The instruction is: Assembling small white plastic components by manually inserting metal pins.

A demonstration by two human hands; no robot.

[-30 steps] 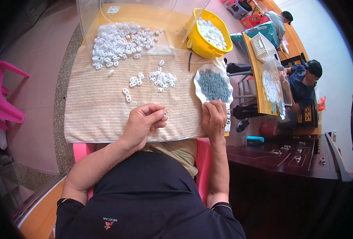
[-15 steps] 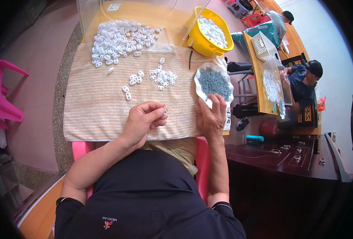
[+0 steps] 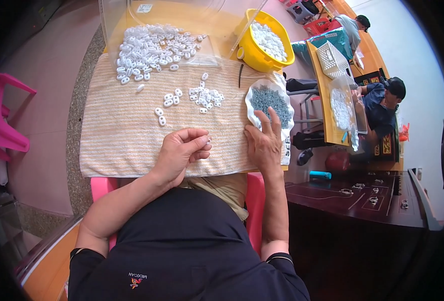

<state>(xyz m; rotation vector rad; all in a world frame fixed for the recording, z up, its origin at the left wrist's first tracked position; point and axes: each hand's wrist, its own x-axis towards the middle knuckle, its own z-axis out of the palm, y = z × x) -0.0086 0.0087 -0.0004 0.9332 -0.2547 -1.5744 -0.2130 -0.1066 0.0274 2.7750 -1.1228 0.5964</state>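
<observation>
I read the step in hand as picking from the parts supply. My left hand [image 3: 186,153] is over the towel [image 3: 124,143], thumb and forefinger pinched together on a small white piece [image 3: 209,141]. The fingers hide most of that piece, so I cannot confirm its shape. My right hand [image 3: 265,146] is at the white dish [image 3: 249,111], on the towel's right side. Its fore and middle fingers extend over the grey pieces [image 3: 271,96] heaped there; the thumb is spread well apart from them. I see nothing clamped in that hand, but cannot tell whether a fingertip carries a loose grey piece.

Parts layout: small white blocks [image 3: 207,97] lie clustered beyond the left hand. White ovals [image 3: 172,98] lie just to their left.

In my judgement, the next move calls for a fine pinch: bring the right thumb toward the forefinger around one grey piece, without tipping the dish. Keep the left pinch firm. Caution: the grey pieces are heaped closely, so several could lift together.
</observation>
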